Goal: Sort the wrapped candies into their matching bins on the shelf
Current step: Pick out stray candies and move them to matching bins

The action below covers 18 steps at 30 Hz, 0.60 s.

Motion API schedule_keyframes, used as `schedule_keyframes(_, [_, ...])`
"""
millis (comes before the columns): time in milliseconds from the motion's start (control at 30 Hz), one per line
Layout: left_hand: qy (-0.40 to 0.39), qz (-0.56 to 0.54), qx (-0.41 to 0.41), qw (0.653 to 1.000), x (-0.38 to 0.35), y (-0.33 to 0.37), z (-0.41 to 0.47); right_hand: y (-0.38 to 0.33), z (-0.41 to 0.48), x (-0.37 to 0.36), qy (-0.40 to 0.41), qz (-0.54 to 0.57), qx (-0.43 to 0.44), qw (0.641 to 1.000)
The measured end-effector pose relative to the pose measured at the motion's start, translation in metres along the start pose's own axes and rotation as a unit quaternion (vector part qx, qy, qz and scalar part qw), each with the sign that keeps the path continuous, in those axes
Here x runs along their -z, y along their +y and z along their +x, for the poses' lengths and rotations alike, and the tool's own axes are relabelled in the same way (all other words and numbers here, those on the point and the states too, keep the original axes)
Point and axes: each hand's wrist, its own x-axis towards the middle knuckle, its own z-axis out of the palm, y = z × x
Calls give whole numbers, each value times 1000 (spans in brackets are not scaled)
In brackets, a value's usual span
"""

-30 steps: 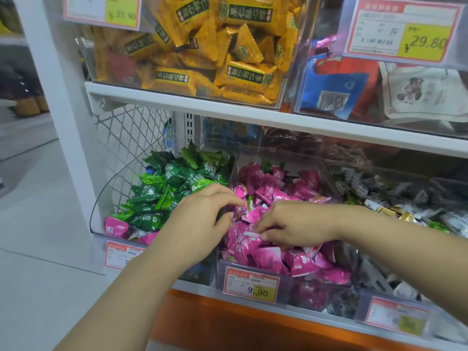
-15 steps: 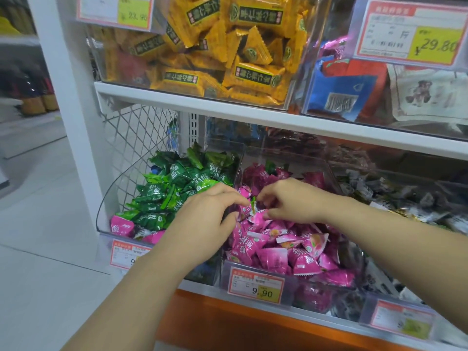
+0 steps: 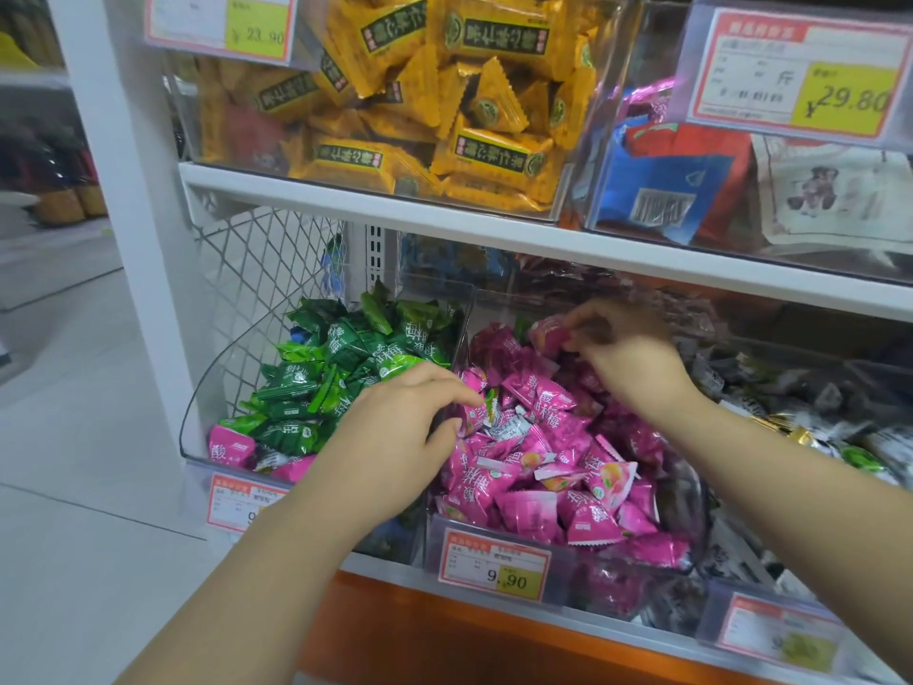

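Two clear bins stand side by side on the lower shelf. The left bin (image 3: 197, 427) holds green wrapped candies (image 3: 336, 358), with a few pink candies (image 3: 231, 446) lying at its front. The middle bin (image 3: 691, 526) is heaped with pink candies (image 3: 543, 491). My left hand (image 3: 395, 437) reaches over the divider between the bins, its fingertips pinching a small green-and-white candy (image 3: 492, 403) on the pink heap. My right hand (image 3: 627, 355) is at the back of the pink bin, fingers pinching a pink candy (image 3: 547, 333).
A third bin (image 3: 790, 630) on the right holds black, white and gold wrapped candies. The upper shelf (image 3: 444, 224) overhangs the bins and carries bins of yellow packets (image 3: 444, 116) and blue, red and white packets. A white upright post (image 3: 128, 200) and wire mesh stand at the left.
My right hand has moved from the front of the pink heap up to its back and now pinches a pink candy there. My left hand stays at the divider.
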Motion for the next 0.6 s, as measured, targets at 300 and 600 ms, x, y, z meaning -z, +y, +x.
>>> schedule_keyframes(300, [-3, 4, 6, 1000, -1, 0, 1, -23, -18, -17, -263, -96, 136, 950])
schedule_keyframes(600, [-2, 2, 8, 1000, -2, -2, 1, -28, 0, -38, -434, -251, 72, 862])
